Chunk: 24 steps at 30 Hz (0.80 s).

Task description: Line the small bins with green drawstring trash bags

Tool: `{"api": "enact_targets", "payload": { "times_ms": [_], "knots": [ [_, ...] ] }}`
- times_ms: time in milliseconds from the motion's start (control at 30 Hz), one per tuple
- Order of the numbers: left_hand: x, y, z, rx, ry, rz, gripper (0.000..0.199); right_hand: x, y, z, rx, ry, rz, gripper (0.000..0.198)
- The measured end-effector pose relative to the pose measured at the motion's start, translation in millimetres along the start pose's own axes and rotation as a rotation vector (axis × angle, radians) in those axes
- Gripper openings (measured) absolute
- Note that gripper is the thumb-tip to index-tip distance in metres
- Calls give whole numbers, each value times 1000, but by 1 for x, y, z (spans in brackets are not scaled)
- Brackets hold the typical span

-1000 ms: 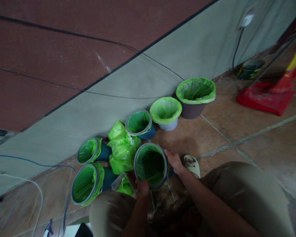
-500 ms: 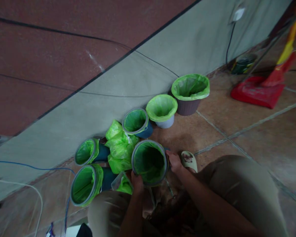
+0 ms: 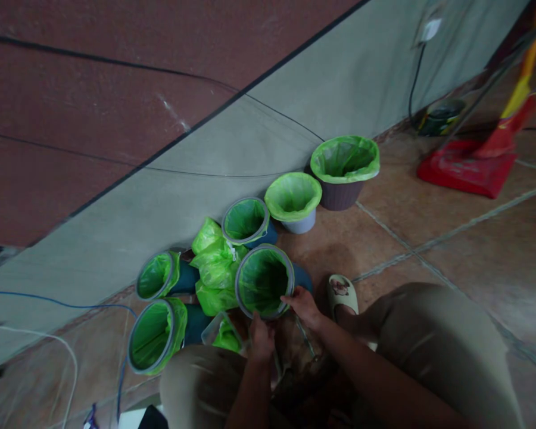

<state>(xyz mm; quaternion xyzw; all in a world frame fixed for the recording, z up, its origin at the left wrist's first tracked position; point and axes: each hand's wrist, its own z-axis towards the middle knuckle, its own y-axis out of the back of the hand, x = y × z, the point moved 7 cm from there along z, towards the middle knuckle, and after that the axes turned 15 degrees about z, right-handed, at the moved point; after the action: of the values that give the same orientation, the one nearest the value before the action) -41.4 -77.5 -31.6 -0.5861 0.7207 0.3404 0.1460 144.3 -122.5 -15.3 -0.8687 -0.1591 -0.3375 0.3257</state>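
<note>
A blue trash bin (image 3: 302, 277) with a grey rim and a green bag lining it stands on the floor between my knees, its mouth tipped toward me. At the right of the rim, my right hand (image 3: 302, 307) is closed with thumb and fingers on the edge. My left hand (image 3: 262, 338) is closed at the near edge of the same rim, its fingertips partly hidden. Left of this bin lie bunched green bags (image 3: 218, 268), and just below them a clear container (image 3: 212, 329) holds more green plastic.
Along the wall stand other lined bins: a blue one (image 3: 268, 235), a pale one (image 3: 300, 224) and a brown one (image 3: 340, 195). Two more blue bins (image 3: 187, 277) lean at left. A red dustpan (image 3: 467, 167) rests at right. Cables cross the left floor.
The bin between my hands has shifted slightly up and left and now stands nearer the wall bins. My right hand has moved from its side to the rim; my left hand has shifted right.
</note>
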Motion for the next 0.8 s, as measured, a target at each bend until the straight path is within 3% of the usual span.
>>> {"api": "enact_targets", "payload": {
  "times_ms": [167,400,600,700,800],
  "knots": [
    [-4,6,-1,-15,52,-92,22,4,0,8,-23,-116,118,41],
    [-9,13,-4,-5,50,-84,17,1,8,20,-102,-246,407,21],
    [-9,15,-3,-31,43,-41,20,-12,18,21,-176,-354,471,16],
    [-7,22,-1,-62,39,15,23,-5,20,28,-179,-327,472,18],
    [-7,32,-1,-135,-10,117,31,6,26,40,-190,-198,485,7]
  ]
}}
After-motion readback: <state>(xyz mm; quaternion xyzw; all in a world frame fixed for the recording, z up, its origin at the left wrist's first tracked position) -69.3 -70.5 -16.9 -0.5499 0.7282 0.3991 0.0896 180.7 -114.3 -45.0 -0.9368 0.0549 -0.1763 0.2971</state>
